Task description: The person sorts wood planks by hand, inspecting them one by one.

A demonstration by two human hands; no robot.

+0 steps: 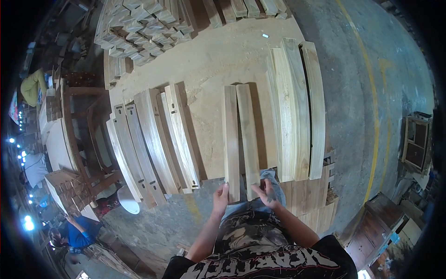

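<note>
Two wooden bars lie side by side on the work table (pixel 209 125), their near ends jutting past its front edge. A narrow gap parts the left bar (pixel 231 135) from the right bar (pixel 249 135). My left hand (pixel 221 198) is closed on the near end of the left bar, thumb along its outer side. At the near end of the right bar, my right hand (pixel 267 193) grips the outer side with thumb and fingers. The fingers under both bars are hidden.
Slotted wooden pieces (pixel 153 135) lie in a row on the left, and long boards (pixel 295 111) on the right. Stacked wood (pixel 144 32) fills the far left. A small white object (pixel 265 35) lies farther back. Another person (pixel 81 235) is at lower left.
</note>
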